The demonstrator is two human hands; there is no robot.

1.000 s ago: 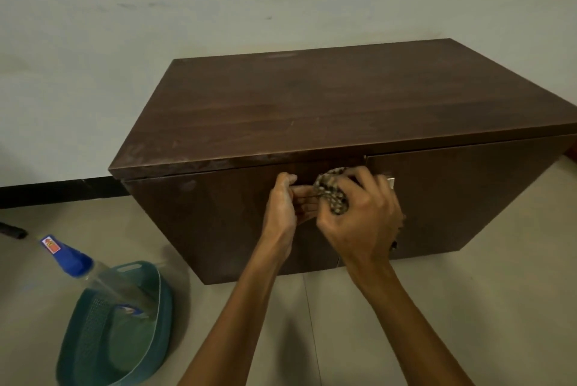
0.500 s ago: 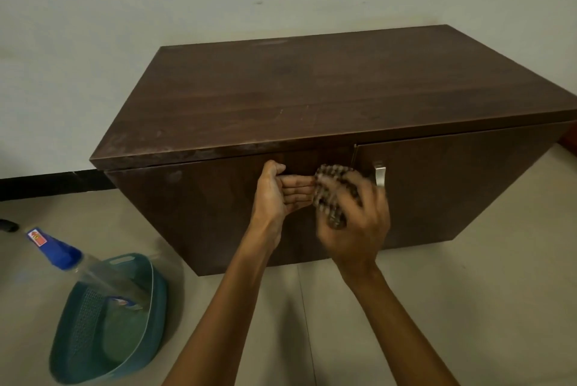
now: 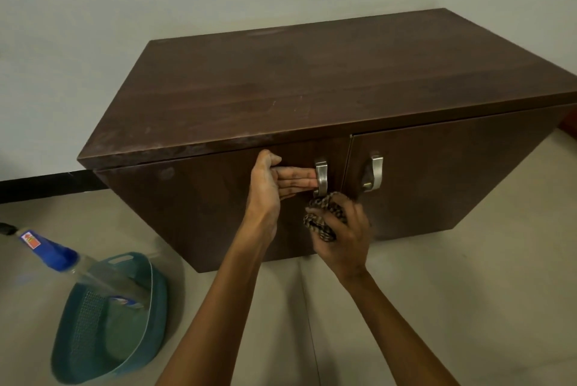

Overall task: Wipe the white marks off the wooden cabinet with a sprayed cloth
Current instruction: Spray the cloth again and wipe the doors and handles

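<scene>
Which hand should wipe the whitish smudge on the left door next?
Right, probably: the right hand grips the cloth at the left door; the left hand holds nothing, pressed flat beside the handle.

There was one wooden cabinet (image 3: 312, 89); it had two doors, a left door (image 3: 203, 214) and a right door (image 3: 452, 182); there were two metal handles, a left handle (image 3: 321, 178) and a right handle (image 3: 376, 171); two grips, both bare hands, a left grip (image 3: 268, 185) and a right grip (image 3: 346, 235); one patterned cloth (image 3: 324, 218); one teal basket (image 3: 157, 298); one spray bottle (image 3: 71, 263); one round pale smudge (image 3: 167, 171) showed on the left door; the white marks (image 3: 187, 143) along the top's front edge ran together and could not be counted.
</scene>
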